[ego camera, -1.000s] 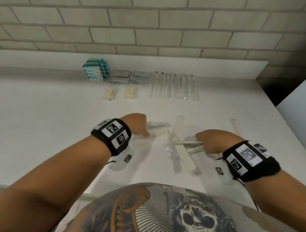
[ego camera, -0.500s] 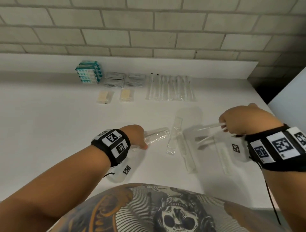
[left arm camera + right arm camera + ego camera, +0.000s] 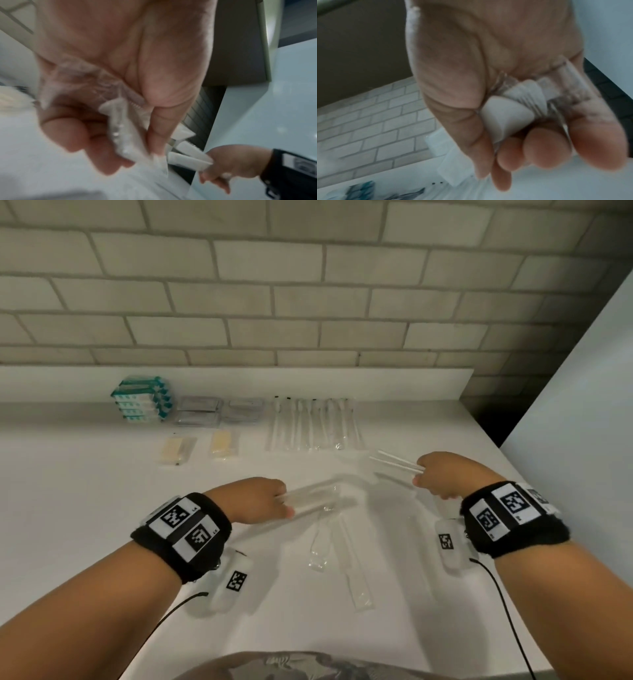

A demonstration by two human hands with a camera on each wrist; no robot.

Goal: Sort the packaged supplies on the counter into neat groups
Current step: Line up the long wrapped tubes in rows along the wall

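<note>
My left hand point(image 3: 270, 501) grips clear-wrapped long packets point(image 3: 315, 498) just above the white counter point(image 3: 85, 508); the left wrist view shows its fingers point(image 3: 72, 132) curled round the crinkled wrap point(image 3: 126, 135). My right hand point(image 3: 442, 474) holds a bundle of similar wrapped white sticks point(image 3: 394, 462), lifted toward the back right; its fingers point(image 3: 546, 147) curl round the bundle point(image 3: 510, 115). Two more clear packets point(image 3: 346, 559) lie loose on the counter between my hands.
Along the back stand sorted groups: teal-and-white packs point(image 3: 142, 398), grey flat pouches point(image 3: 219, 412), two cream packets point(image 3: 198, 448) and a row of long clear-wrapped sticks point(image 3: 311, 424). A brick wall rises behind; a pale panel point(image 3: 582, 405) bounds the counter's right edge.
My right hand has lifted its bundle from the loose pile and carried it up and to the back right. My left hand has picked packets up and raised them slightly.
</note>
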